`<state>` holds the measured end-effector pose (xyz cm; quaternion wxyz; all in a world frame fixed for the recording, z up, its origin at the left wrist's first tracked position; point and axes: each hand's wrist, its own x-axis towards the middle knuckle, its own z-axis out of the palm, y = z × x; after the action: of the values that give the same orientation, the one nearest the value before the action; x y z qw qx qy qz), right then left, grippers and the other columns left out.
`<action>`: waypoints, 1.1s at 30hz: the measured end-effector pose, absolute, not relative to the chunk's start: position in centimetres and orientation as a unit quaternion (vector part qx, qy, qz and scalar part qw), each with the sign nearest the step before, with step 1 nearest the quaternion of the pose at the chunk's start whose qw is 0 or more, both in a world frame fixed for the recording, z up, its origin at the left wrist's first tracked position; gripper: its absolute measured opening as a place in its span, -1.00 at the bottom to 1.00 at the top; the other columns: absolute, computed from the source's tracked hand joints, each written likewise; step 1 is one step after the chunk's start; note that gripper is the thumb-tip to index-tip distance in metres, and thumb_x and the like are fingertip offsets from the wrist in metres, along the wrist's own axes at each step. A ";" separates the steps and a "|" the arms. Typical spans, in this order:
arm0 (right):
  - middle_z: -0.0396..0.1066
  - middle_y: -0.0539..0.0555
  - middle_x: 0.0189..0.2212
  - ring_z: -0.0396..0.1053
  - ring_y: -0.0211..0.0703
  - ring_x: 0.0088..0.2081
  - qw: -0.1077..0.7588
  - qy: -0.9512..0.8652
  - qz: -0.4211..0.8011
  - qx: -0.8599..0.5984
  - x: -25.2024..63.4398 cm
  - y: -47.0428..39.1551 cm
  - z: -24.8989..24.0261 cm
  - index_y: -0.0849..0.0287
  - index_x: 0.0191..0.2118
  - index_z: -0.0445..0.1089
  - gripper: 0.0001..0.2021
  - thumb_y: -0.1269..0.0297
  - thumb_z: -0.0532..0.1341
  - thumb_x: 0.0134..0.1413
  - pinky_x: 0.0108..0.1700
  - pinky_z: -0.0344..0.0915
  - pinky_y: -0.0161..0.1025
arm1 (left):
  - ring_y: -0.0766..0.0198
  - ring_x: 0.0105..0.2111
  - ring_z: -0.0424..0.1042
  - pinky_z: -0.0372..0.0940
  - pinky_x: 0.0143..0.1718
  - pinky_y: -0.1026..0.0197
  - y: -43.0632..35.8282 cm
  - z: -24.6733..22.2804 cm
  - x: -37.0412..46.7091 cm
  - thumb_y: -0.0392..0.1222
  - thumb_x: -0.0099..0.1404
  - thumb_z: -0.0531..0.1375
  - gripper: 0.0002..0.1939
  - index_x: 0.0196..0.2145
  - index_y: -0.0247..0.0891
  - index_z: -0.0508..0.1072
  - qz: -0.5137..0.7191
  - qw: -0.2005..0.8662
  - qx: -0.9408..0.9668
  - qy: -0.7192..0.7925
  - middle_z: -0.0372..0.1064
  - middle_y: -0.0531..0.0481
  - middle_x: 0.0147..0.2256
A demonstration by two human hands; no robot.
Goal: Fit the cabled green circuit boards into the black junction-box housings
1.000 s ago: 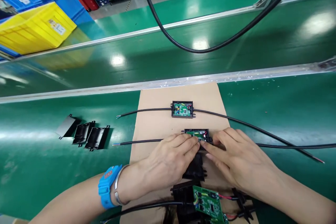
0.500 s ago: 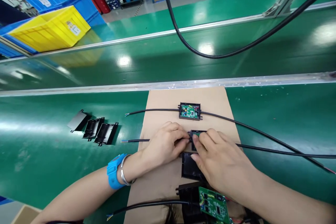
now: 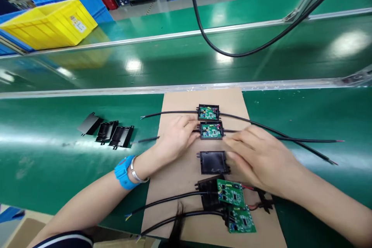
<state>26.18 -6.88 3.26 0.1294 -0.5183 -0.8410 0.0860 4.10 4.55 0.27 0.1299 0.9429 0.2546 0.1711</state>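
Observation:
A black housing with a green circuit board (image 3: 211, 130) lies on the cardboard sheet (image 3: 180, 170), just below a similar filled housing (image 3: 208, 112). My left hand (image 3: 177, 135) pinches the cable at the left end of the lower one. At its right end is my right hand (image 3: 252, 151), fingers extended and spread beside the cable. Nearer me sits a black housing part (image 3: 213, 162) without a board. Below that, two loose circuit boards (image 3: 231, 193) with black cables and red wires overlap a dark housing (image 3: 209, 197).
Three black housing pieces (image 3: 116, 133) lie on the green table (image 3: 43, 135) at the left. A metal rail (image 3: 130, 91) crosses behind the cardboard. Beyond it are a yellow bin (image 3: 55, 23) and a hanging black cable (image 3: 232, 53).
The housing between my hands has moved up close beside the upper one, and its board is now uncovered. My right hand has shifted right, off the housing.

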 end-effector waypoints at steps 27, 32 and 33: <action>0.29 0.03 -0.20 0.20 -0.30 -0.53 0.012 -0.885 0.091 -0.457 24.7 -6.7 4.2 -0.15 -0.01 0.34 -0.54 0.51 0.04 0.03 -0.49 -0.12 -0.25 | 0.27 -0.33 0.41 0.34 -0.31 0.24 -1.8 2.2 1.3 -0.29 0.28 0.10 -0.82 -0.21 -0.27 0.47 0.134 0.348 0.864 0.338 0.42 -0.03 -0.32; 0.27 0.07 -0.19 0.17 -0.31 -0.57 -0.024 -0.899 0.050 -0.434 24.5 -5.9 4.6 -0.14 0.02 0.32 -0.52 0.46 0.10 -0.04 -0.48 -0.27 -0.20 | 0.29 -0.41 0.38 0.30 -0.38 0.25 -1.5 2.0 1.5 -0.31 0.31 0.03 -0.82 -0.29 -0.30 0.44 0.093 0.307 0.894 0.314 0.40 -0.03 -0.37; 0.27 0.08 -0.21 0.18 -0.29 -0.57 -0.027 -0.901 0.045 -0.431 24.3 -5.8 4.6 -0.11 0.00 0.34 -0.55 0.44 0.11 -0.04 -0.48 -0.27 -0.19 | 0.28 -0.41 0.38 0.29 -0.38 0.25 -1.4 1.8 1.5 -0.31 0.31 0.03 -0.82 -0.31 -0.30 0.44 0.082 0.304 0.896 0.313 0.41 -0.03 -0.37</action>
<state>24.31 -5.83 4.60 -0.0273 -0.4306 -0.9010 0.0454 1.50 -1.44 1.81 0.3044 0.8959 0.3131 0.0822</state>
